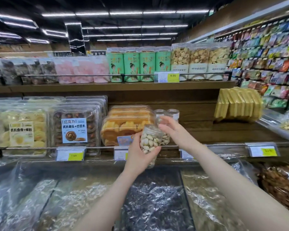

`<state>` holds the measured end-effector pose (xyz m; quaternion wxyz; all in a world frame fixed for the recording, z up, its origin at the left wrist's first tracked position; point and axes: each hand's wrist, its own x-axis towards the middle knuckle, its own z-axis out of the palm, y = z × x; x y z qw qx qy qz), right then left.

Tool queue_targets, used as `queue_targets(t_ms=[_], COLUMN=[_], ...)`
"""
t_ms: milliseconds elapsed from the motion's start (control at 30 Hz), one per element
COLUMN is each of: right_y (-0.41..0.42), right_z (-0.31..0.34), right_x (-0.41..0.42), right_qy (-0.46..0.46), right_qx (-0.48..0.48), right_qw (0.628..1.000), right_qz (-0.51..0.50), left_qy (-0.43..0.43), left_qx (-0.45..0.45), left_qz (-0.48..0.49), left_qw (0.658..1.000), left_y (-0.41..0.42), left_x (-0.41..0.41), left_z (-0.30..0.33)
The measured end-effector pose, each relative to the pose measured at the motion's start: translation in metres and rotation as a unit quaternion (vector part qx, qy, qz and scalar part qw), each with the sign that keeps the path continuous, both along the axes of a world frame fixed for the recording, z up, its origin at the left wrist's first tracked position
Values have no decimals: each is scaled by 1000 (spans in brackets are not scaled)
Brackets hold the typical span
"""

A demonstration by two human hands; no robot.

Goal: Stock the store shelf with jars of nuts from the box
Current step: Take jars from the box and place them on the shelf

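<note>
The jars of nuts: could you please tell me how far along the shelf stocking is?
Done: two jars already stand at the back of the middle shelf, beside the orange snack tubs. In hand: the left hand holds a jar of nuts, and the right hand is setting another jar on the shelf. Left: the shelf space to the right is bare; the box is out of view.

This is a shop, a grocery or supermarket aisle. Brown wooden shelves (117, 88) carry rows of packaged snacks: tall green printed canisters (138, 65), clear plastic trays of biscuits with a blue-and-white label (74, 129), and pink bagged sweets (83, 70). White-and-yellow price tags (168, 77) clip to the metal shelf rails. Colourful hanging packets (270, 52) fill the right wall under long ceiling strip lights (123, 13).
</note>
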<state>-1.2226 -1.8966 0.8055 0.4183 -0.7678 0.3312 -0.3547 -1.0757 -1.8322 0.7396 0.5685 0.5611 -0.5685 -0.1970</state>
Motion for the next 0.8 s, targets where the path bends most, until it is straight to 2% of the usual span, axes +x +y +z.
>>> queue_targets(t_ms=[67,167,233,300,400,500,633,800], right_y=[18,25,23,17,0,-28,-72,-121], right_z=[-1,-7,-8,-6,3,10,8,-12], right_x=[-2,-11,-19,-28,-39,-44,-47,-37], right_qy=[41,102,110,103,93,102,127,154], right_qx=[-15,-90,-110,-113,-114,-146,-219,-224], right_qw=[999,990,987,987,986,978,956,946], right_qz=[29,-27,-48,-57,-78,-107,-148,-177], left_qy=[-7,-7,-49,-131,-225,-349,-467,-484], left_qx=[2,3,9,-21,-90,-159,-75,-73], left_qz=[-23,-54,-69,-67,21,149,208,242], left_qw=[1000,999,996,989,970,912,856,838], left_y=[3,8,11,6,-16,-50,-83,-97], left_x=[-18,-37,-38,-28,-7,15,40,45], left_z=[-4,-6,-5,0,19,35,29,16])
